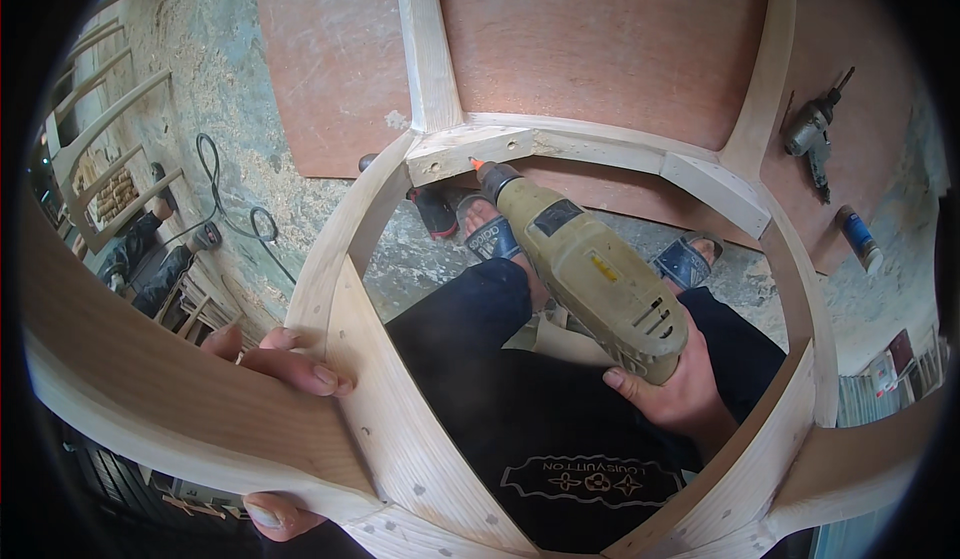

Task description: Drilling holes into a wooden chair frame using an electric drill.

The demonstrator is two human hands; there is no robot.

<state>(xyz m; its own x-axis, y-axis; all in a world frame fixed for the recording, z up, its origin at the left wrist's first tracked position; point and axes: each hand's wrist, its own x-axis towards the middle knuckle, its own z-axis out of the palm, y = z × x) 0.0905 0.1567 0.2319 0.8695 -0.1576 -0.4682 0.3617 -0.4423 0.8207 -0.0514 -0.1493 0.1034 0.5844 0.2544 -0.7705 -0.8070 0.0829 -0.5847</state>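
A pale wooden chair frame (400,399) spans the view above my lap, with its rails joined in a rough ring. My left hand (300,364) is closed round the frame's left side, fingers over the inner edge and thumb underneath. In my right hand (685,384) is a worn olive-green power drill (590,259), gripped at its rear end and aimed up and left. Its orange-tipped bit (475,163) meets or nearly meets a wooden corner block (450,155) at the far left joint. That block has dark holes. The drill's trigger is hidden.
Reddish plywood (600,49) lies beyond the frame, with another drill (815,134) and a small blue bottle (858,239) at right. A red-and-black tool (435,212) rests near my sandalled feet. Leftward are a black cable (212,184), slatted frames (110,129) and another person's legs (150,269).
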